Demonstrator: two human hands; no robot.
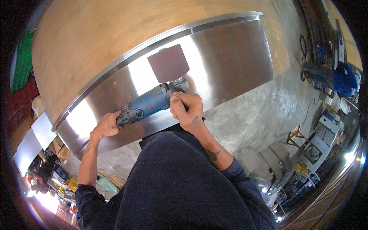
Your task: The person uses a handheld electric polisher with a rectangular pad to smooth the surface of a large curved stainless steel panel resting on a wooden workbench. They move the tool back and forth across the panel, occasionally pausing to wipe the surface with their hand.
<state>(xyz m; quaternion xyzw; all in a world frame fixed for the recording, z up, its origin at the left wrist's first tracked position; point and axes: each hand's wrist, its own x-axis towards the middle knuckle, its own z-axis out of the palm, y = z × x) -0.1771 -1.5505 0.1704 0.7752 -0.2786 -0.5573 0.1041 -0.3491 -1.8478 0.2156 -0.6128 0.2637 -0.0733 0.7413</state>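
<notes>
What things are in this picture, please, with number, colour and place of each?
power tool: 1, blue and black, centre, between the hands
drum-shaped head: 1, reddish brown, tool's right end, over the panel
metal panel: 1, silver, across the centre
board-like surface: 1, tan, beyond the panel
floor: 1, grey, right of centre
rim clutter: uncountable, mixed colours, both sides
left hand: 1, bare, tool's rear end
right hand: 1, bare, near tool's head
clothing: dark blue, bottom centre

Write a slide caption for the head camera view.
A person's left hand and right hand grip a blue power tool over a shiny metal panel.
</notes>
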